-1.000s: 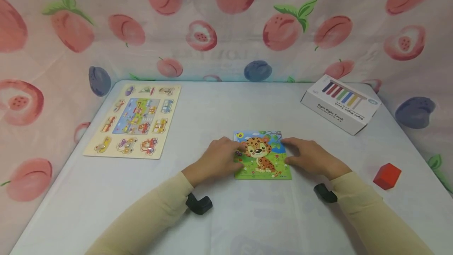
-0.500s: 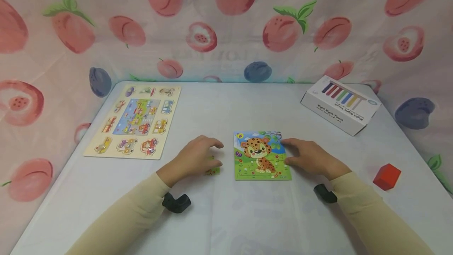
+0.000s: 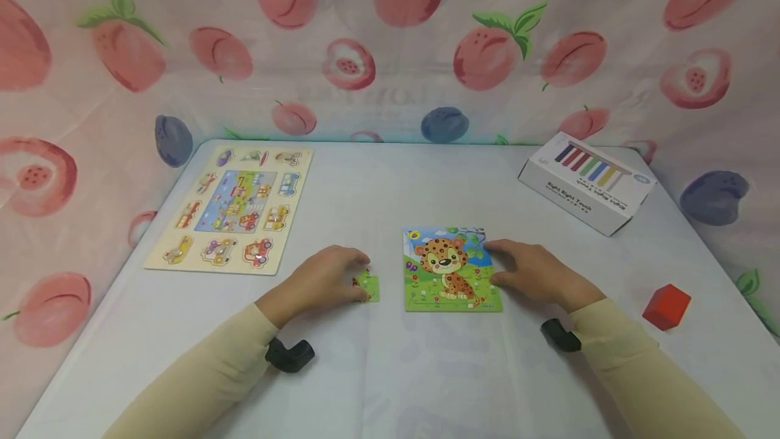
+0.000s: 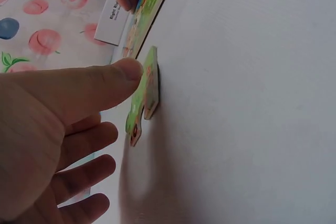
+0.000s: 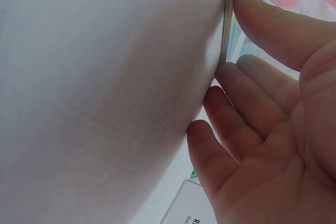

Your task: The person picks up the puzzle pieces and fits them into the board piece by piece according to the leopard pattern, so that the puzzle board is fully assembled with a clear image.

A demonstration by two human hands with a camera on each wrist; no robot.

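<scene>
A square leopard jigsaw puzzle point(image 3: 447, 269) lies flat in the middle of the table. Left of it, a small green jigsaw piece point(image 3: 369, 286) lies apart on the tablecloth. My left hand point(image 3: 313, 284) is at that piece, thumb and fingers spread; in the left wrist view the thumb point(image 4: 100, 85) partly covers the piece point(image 4: 151, 85), and whether it touches is unclear. My right hand point(image 3: 542, 273) rests at the puzzle's right edge. In the right wrist view its thumb point(image 5: 278, 27) is against the puzzle's edge point(image 5: 229, 22), with the fingers loosely extended.
A wooden vehicle puzzle board point(image 3: 283, 239) lies at the back left. At the back right stands a white box point(image 3: 579, 188) with coloured bars printed on it. A red block point(image 3: 667, 307) sits to the right of my right arm. A fruit-patterned curtain point(image 3: 390, 53) hangs behind the table.
My left hand has moved left, away from the leopard puzzle, uncovering the puzzle's left side and the loose green piece. My right hand has stayed at the right edge.
</scene>
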